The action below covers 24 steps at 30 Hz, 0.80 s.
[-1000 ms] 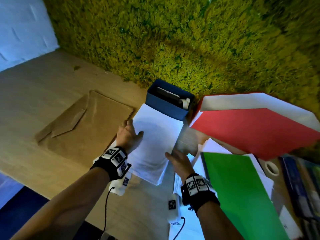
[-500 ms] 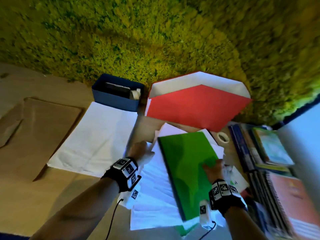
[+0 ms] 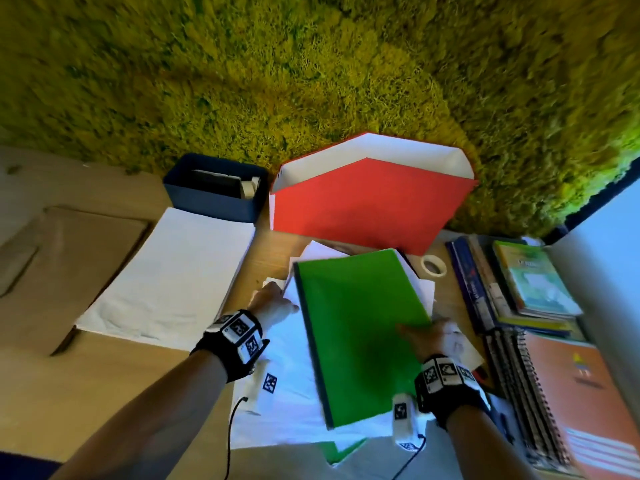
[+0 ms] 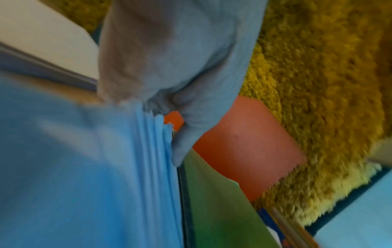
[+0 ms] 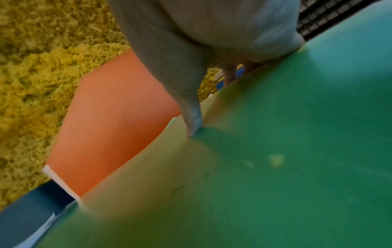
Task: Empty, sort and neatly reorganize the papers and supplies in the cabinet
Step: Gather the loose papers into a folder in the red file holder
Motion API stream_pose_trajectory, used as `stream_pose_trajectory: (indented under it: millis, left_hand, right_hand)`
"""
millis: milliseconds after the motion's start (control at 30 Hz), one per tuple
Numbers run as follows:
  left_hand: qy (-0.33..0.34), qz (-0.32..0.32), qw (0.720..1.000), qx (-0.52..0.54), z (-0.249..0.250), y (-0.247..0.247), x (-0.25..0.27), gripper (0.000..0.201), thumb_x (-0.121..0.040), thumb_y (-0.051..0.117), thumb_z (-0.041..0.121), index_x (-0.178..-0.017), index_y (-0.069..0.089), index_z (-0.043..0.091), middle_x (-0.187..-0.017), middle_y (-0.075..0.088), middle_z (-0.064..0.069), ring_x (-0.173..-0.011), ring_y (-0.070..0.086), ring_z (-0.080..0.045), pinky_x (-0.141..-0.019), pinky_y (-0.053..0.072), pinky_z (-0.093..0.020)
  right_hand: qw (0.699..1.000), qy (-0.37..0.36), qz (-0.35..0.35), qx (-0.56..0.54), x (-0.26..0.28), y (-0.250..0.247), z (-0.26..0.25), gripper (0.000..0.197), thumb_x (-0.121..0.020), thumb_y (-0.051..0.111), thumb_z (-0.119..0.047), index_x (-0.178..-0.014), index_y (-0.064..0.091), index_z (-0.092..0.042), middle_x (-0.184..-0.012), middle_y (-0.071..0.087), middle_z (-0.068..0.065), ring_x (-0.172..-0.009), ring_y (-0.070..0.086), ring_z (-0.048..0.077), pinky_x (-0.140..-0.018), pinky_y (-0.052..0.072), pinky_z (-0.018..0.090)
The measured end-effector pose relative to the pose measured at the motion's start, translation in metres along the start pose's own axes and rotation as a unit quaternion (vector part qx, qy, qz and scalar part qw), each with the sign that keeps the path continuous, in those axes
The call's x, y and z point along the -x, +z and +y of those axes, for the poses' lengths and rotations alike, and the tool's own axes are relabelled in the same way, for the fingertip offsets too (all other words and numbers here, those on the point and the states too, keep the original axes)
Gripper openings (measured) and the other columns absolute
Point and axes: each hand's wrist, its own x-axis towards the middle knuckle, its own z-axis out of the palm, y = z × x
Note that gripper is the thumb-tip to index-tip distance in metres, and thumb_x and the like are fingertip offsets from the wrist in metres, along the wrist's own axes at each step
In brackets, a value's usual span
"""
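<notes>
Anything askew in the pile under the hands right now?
Yes. The loose white sheets under the green folder are fanned out unevenly, corners jutting past its edges. The white paper stack to the left lies squared.

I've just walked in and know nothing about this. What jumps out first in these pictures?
The shaggy yellow-green moss wall fills the whole background. Against its foot stands a large red open folder with a white inside, with a small dark blue box to its left. Nearer the camera, a bright green flat folder lies on a messy pile of white papers, with the left hand on the papers and the right hand on the folder's edge.
</notes>
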Motion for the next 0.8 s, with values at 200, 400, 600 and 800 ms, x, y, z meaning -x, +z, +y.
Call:
stream_pose_trajectory:
  millis: [200,400,600,800]
  left_hand:
    - [0.075,0.09,0.993,0.027,0.027,-0.024,0.019,0.014,-0.08,0.064,0.007,-0.086,0.051,0.008,-0.086,0.057,-0.012,-0.075,0.056,-0.027,-0.057,0.038,-0.033]
    - [0.189,0.24,0.939,-0.158,0.084,-0.099,0.055,0.042,-0.082,0.065,0.021,-0.124,0.057,0.02,-0.113,0.067,-0.015,-0.105,0.06,-0.04,-0.081,0.048,-0.04]
    - [0.302,0.285,0.867,-0.275,0.136,-0.153,0.105,0.038,-0.089,0.065,0.032,-0.126,0.055,0.028,-0.112,0.067,-0.012,-0.108,0.059,-0.036,-0.08,0.045,-0.039]
    - [0.394,0.269,0.818,-0.321,0.166,-0.164,0.151,0.025,-0.092,0.065,0.031,-0.116,0.06,0.032,-0.1,0.069,-0.004,-0.102,0.056,-0.032,-0.073,0.036,-0.036]
  right_hand:
    - [0.998,0.011,0.058,-0.038,-0.005,-0.03,-0.008,0.089,-0.068,0.075,-0.046,-0.132,0.036,0.001,-0.132,0.039,0.029,-0.121,0.041,0.043,-0.099,0.038,0.052]
    - [0.994,-0.003,0.109,0.0,-0.011,-0.047,-0.007,0.063,-0.082,0.065,-0.032,-0.121,0.024,-0.003,-0.129,0.036,0.027,-0.115,0.04,0.042,-0.091,0.044,0.052]
    - [0.978,-0.196,-0.018,-0.067,0.008,-0.043,-0.048,0.121,-0.064,0.074,-0.068,-0.151,0.01,-0.013,-0.153,0.021,0.02,-0.14,0.023,0.038,-0.111,0.029,0.054]
    - [0.882,-0.374,-0.139,-0.249,0.048,-0.081,-0.105,0.091,-0.06,0.09,-0.033,-0.137,0.044,-0.015,-0.132,0.056,0.0,-0.124,0.052,0.009,-0.104,0.045,0.04]
